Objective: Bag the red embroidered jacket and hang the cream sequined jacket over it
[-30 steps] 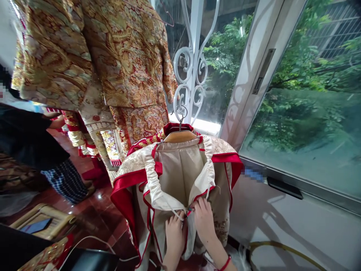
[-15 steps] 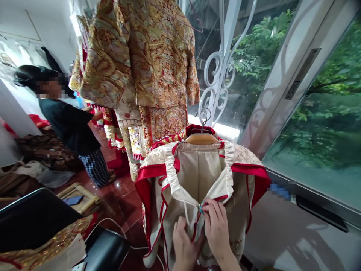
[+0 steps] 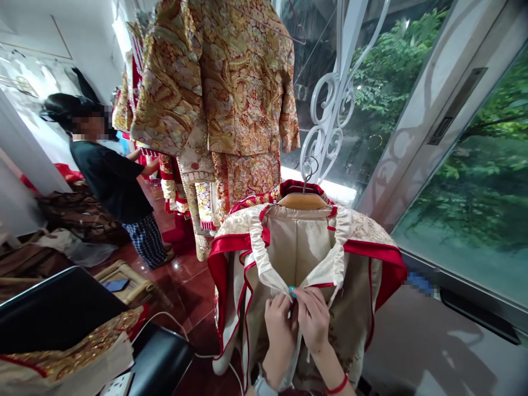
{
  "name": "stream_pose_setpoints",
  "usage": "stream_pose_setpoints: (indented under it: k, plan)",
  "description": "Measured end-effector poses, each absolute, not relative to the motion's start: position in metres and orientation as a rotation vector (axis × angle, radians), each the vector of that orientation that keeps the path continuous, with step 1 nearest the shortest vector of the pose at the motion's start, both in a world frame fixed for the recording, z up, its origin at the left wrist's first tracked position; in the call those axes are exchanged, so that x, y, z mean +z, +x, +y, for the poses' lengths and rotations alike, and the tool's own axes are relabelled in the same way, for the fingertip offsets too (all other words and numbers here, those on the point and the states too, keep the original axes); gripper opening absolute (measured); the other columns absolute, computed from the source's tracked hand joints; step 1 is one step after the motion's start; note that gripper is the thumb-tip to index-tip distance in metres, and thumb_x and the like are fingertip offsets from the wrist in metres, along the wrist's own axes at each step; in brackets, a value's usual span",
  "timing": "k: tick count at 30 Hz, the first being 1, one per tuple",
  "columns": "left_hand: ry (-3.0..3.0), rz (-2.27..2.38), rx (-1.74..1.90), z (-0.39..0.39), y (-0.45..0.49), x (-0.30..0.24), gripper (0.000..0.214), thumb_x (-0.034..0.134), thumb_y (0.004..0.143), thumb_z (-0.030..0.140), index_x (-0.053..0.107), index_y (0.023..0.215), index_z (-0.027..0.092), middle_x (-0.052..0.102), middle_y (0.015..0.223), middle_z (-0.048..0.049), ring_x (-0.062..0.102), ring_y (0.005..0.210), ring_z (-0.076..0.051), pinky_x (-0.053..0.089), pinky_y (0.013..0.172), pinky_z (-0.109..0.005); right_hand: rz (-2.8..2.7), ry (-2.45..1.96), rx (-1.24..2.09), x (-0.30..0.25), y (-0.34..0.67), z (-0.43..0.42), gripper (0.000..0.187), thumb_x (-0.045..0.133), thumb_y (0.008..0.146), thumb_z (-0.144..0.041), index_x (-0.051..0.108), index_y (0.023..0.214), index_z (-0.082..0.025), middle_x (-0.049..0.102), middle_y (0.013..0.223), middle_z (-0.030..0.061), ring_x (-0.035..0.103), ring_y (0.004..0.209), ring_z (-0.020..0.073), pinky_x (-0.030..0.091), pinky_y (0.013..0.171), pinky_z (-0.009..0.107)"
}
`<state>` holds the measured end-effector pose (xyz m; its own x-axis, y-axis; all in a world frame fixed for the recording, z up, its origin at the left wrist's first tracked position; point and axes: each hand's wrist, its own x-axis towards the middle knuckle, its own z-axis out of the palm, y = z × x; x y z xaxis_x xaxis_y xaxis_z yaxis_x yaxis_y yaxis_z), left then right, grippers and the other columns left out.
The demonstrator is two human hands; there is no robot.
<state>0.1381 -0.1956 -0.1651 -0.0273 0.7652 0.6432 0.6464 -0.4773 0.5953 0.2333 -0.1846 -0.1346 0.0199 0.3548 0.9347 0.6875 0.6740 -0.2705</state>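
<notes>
A cream jacket with red satin trim hangs on a wooden hanger, its pale lining showing. Down from its neck run two gathered white fabric bands, which meet at the front. At that meeting point my left hand pinches the end of the white band. Right beside it, my right hand is closed on the same spot, fingers pressed together. A small teal spot shows at the fingertips; I cannot tell what it is. Thin white cords hang near the hands.
Gold brocade garments hang behind the jacket. At the left a person stands by other hanging clothes. A black chair with gold fabric, a bamboo stool and a white cable are lower left. Windows line the right.
My left hand has risen from lower on the jacket front to the band ends, beside my right hand. The whole view has shifted slightly, moving things rightward.
</notes>
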Motion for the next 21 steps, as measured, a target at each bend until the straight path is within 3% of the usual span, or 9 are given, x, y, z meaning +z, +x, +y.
stream_pose_setpoints:
  k: [9, 15, 21]
  plan:
    - [2.136, 1.553, 1.699, -0.188, 0.128, -0.130, 0.024, 0.044, 0.090, 0.013, 0.055, 0.070, 0.021, 0.062, 0.068, -0.0020, 0.055, 0.061, -0.018, 0.037, 0.061, -0.030, -1.569, -0.895, -0.503, -0.030, 0.234, -0.154, 0.030, 0.053, 0.088, -0.001, 0.071, 0.084, -0.024, 0.075, 0.076, -0.0020, 0.067, 0.069, 0.0125, 0.045, 0.076, 0.030]
    - [2.209, 1.643, 1.656, -0.183, 0.122, -0.149, 0.026, 0.042, 0.089, 0.009, 0.051, 0.068, 0.021, 0.057, 0.065, -0.0009, 0.051, 0.058, -0.017, 0.035, 0.058, -0.029, -1.618, -1.014, -0.455, -0.025, 0.238, -0.144, 0.032, 0.048, 0.087, 0.000, 0.064, 0.070, -0.022, 0.069, 0.067, -0.0041, 0.061, 0.061, 0.0120, 0.038, 0.080, 0.035]
    - [2.264, 1.549, 1.657, -0.181, 0.109, -0.138, 0.021, 0.044, 0.091, 0.012, 0.052, 0.074, 0.021, 0.059, 0.070, -0.0009, 0.054, 0.065, -0.017, 0.040, 0.065, -0.029, -1.673, -0.967, -0.464, -0.015, 0.247, -0.144, 0.018, 0.058, 0.090, -0.009, 0.065, 0.084, -0.024, 0.073, 0.073, -0.0044, 0.064, 0.066, 0.0137, 0.035, 0.094, 0.039]
